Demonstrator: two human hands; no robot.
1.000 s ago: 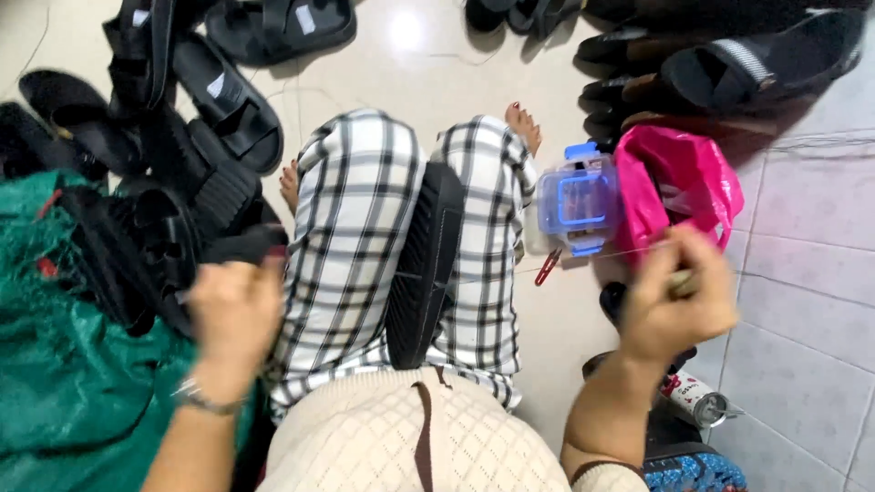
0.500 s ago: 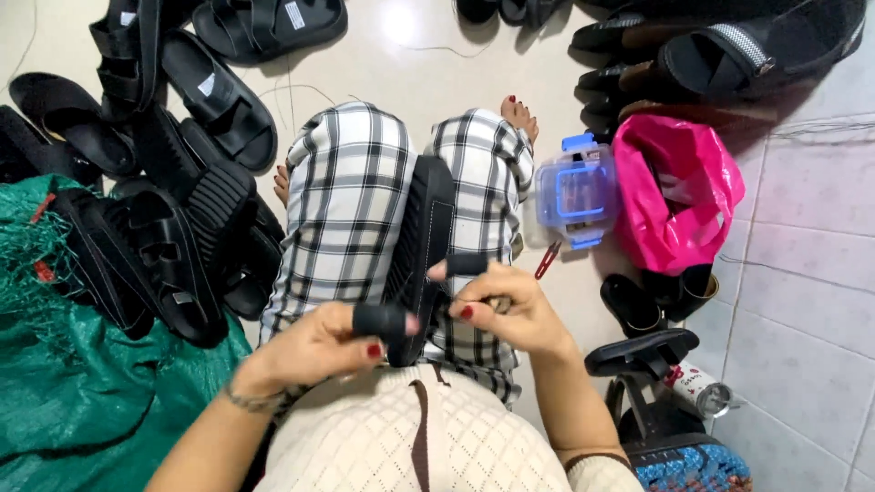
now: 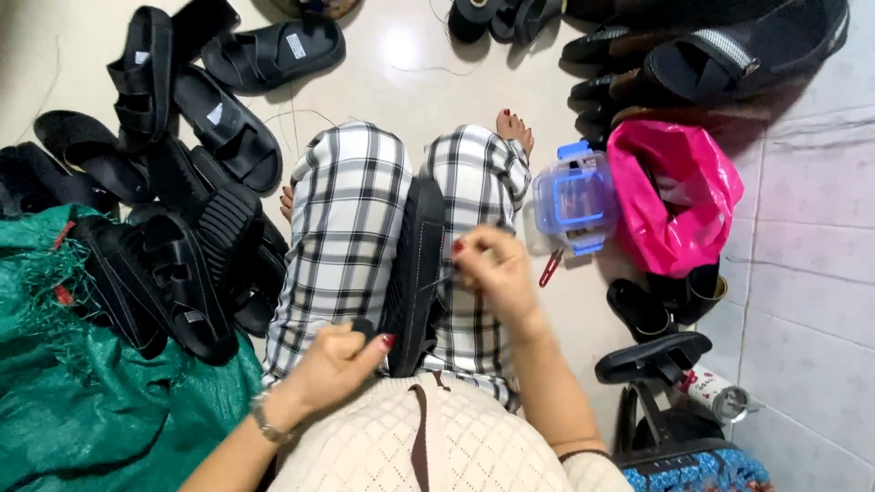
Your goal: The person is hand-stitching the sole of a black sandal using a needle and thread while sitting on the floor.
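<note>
A black sandal (image 3: 417,264) stands on edge between the person's checked trouser legs (image 3: 342,237), above the lap. The left hand (image 3: 333,364) grips its near end with thumb and curled fingers, while the right hand (image 3: 492,269) pinches at its side. More black sandals (image 3: 182,264) lie heaped on the floor (image 3: 401,82) beside a green sack (image 3: 82,401).

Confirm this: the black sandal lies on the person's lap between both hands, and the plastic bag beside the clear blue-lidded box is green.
One thing is wrong: the plastic bag is pink, not green, as the head view shows. The rest holds: the black sandal lies on the lap between the left hand and right hand, beside the blue-lidded box.
</note>
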